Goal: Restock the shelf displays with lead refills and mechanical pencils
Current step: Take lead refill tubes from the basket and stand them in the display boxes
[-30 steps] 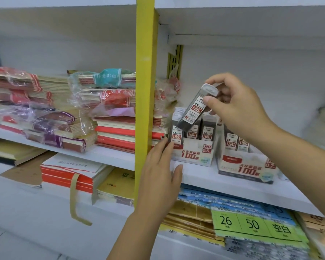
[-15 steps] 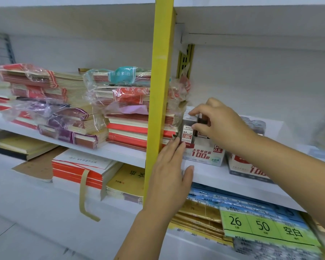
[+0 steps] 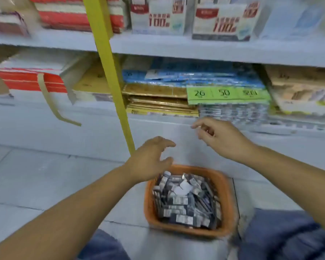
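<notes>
An orange basket [image 3: 227,199] stands on the floor between my knees, filled with several grey lead refill packs [image 3: 184,201]. My left hand [image 3: 150,158] hovers just above the basket's far left corner, fingers spread and holding nothing. My right hand [image 3: 219,139] hangs higher, above the basket's far side, with loosely curled fingers and nothing in it. Two white display boxes marked "100" stand on the upper shelf, the left box [image 3: 158,21] and the right box [image 3: 221,25], with lead refills standing in them.
A yellow shelf upright [image 3: 109,72] runs down just left of my left hand. The lower shelf holds red-banded notebook packs [image 3: 32,77], gold envelopes [image 3: 158,102] and blue packs with green labels [image 3: 227,93]. My blue-trousered knees [image 3: 281,235] flank the basket on the grey tile floor.
My right hand set the lead refill into the left display box and let go. Both hands came down from the shelf to above the basket, and my view tipped down to the floor.
</notes>
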The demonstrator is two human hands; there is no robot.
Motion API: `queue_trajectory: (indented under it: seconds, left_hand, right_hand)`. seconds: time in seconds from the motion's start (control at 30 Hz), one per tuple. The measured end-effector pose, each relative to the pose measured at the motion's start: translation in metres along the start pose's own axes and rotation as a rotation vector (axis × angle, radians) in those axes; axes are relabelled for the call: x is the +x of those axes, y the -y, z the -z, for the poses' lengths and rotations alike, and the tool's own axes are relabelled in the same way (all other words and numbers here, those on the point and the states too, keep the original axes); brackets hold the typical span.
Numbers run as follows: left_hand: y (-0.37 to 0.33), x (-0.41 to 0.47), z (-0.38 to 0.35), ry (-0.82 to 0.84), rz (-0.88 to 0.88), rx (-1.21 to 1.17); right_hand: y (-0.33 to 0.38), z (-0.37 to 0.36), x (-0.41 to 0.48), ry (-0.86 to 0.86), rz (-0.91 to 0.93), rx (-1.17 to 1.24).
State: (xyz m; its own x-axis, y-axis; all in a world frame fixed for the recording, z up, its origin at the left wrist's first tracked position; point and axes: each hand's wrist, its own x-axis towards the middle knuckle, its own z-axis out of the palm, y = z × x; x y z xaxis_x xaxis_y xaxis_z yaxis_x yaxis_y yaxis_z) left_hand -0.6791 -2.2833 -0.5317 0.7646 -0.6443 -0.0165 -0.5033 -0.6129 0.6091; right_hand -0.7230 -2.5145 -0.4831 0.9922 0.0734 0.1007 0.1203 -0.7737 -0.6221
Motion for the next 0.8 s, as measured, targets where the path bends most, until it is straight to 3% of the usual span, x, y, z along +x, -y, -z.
queue_trajectory:
  seconds: [0.1, 0.23, 0.43, 0.67, 0.8]
  left_hand:
    - [0.035, -0.014, -0.063, 0.178, 0.171, -0.090]
    - [0.073, -0.023, -0.138, 0.309, 0.375, -0.139]
    - [0.106, -0.034, -0.205, 0.447, 0.496, -0.102]
    - [0.109, -0.031, -0.237, 0.542, 0.467, 0.090]
    - [0.106, -0.028, -0.243, 0.490, 0.473, 0.152]
  right_hand:
    - [-0.076, -0.063, -0.036, 0.208, -0.293, 0.028]
    - [-0.140, -0.135, -0.075, 0.434, -0.533, 0.024]
    - [-0.181, -0.200, -0.111, 0.667, -0.656, 0.093]
    - [-0.201, -0.226, -0.120, 0.698, -0.657, -0.078]
    - [-0.202, -0.226, -0.133, 0.544, -0.669, 0.031]
